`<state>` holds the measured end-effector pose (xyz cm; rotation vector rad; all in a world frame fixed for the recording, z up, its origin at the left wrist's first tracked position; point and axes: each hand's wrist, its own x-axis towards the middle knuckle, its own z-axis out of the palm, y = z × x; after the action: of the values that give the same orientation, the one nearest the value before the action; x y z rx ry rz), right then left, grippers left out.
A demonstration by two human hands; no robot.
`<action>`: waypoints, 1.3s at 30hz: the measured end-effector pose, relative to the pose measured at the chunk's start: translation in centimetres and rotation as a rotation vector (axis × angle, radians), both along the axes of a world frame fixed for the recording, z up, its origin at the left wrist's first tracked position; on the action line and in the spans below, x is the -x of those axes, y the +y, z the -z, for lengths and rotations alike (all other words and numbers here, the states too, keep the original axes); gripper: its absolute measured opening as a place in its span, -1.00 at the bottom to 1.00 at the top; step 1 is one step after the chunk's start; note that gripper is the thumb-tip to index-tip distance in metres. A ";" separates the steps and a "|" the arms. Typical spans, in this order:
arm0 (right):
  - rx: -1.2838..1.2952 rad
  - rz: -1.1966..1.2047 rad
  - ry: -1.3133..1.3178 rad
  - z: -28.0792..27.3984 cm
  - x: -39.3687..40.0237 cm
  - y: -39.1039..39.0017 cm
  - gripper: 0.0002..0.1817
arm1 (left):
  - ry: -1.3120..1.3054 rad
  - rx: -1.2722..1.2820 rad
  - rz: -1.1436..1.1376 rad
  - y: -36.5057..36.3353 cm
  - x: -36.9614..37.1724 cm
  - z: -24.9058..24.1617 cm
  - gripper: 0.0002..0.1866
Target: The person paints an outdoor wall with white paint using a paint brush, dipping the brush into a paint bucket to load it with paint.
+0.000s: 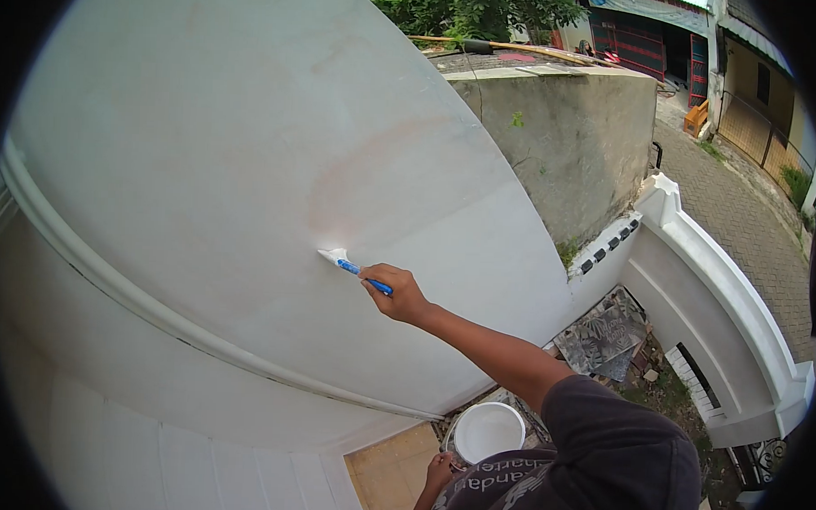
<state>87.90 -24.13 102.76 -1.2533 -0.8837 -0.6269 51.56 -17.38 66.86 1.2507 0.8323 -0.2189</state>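
Observation:
My right hand (395, 291) is closed around the blue handle of a paintbrush (340, 259). The brush's white-coated bristles touch the white wall (248, 195), just below a faint pinkish patch. Low in the view, my left hand (439, 470) is closed at the near side of a white bucket (490, 432), seemingly on its thin handle. The bucket's inside looks white.
A rounded white ledge (154, 309) curves along the lower left of the wall. To the right stand a grey concrete wall (565, 144) and a low white boundary wall (694, 292). Patterned slabs (603, 334) lie on the ground beyond the bucket.

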 end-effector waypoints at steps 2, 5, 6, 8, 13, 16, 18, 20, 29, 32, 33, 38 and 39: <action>0.067 -0.136 0.027 -0.2 0.4 1.3 -0.86 | -0.024 -0.041 0.023 0.4 0.3 0.4 -0.79; 0.005 0.010 0.052 -0.3 -2.4 -0.7 -0.87 | -0.008 -0.079 0.020 -0.1 0.7 0.9 -0.78; -0.009 0.065 0.135 -0.4 -3.6 -2.6 -0.88 | -0.001 -0.067 0.014 -0.1 0.7 1.0 -0.78; -0.074 0.224 0.069 0.0 -6.5 -6.1 -0.89 | 0.025 -0.068 0.016 -0.1 0.8 1.0 -0.77; -0.159 0.707 0.148 2.1 -12.9 -17.8 -0.86 | 0.078 -0.049 0.018 -1.3 -0.5 -3.6 -0.77; -0.190 0.832 0.284 2.5 -14.6 -22.5 -0.85 | 0.086 -0.042 0.051 -1.0 -0.4 -2.9 -0.77; -0.199 0.894 0.237 2.3 -14.3 -22.7 -0.86 | 0.063 -0.027 0.039 -0.5 -0.4 -1.8 -0.77; -0.173 0.902 0.167 1.8 -13.7 -21.1 -0.87 | 0.040 0.000 0.015 -0.4 -0.4 -1.3 -0.78; 0.061 0.100 -0.010 0.9 -1.9 -4.9 -0.86 | 0.021 0.032 0.000 -0.3 -0.1 -1.3 -0.82; 0.062 -0.125 -0.020 0.3 -0.7 -1.3 -0.87 | 0.031 0.028 -0.008 -0.2 -0.1 -1.3 -0.82; 0.069 -0.099 0.011 -0.1 -1.1 -1.1 -0.88 | 0.030 0.003 -0.001 -0.1 -0.1 -1.2 -0.81; -0.026 0.112 0.095 -3.3 -5.7 -4.8 -0.90 | -0.014 -0.042 0.003 -0.2 0.7 0.3 -0.77; -0.026 0.182 0.066 -3.5 -6.5 -6.5 -0.89 | -0.003 -0.051 0.018 -0.1 0.5 0.5 -0.77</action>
<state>94.43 -30.64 106.28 -1.3327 -0.7100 -0.7346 51.03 -17.50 66.34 1.3058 0.8284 -0.2111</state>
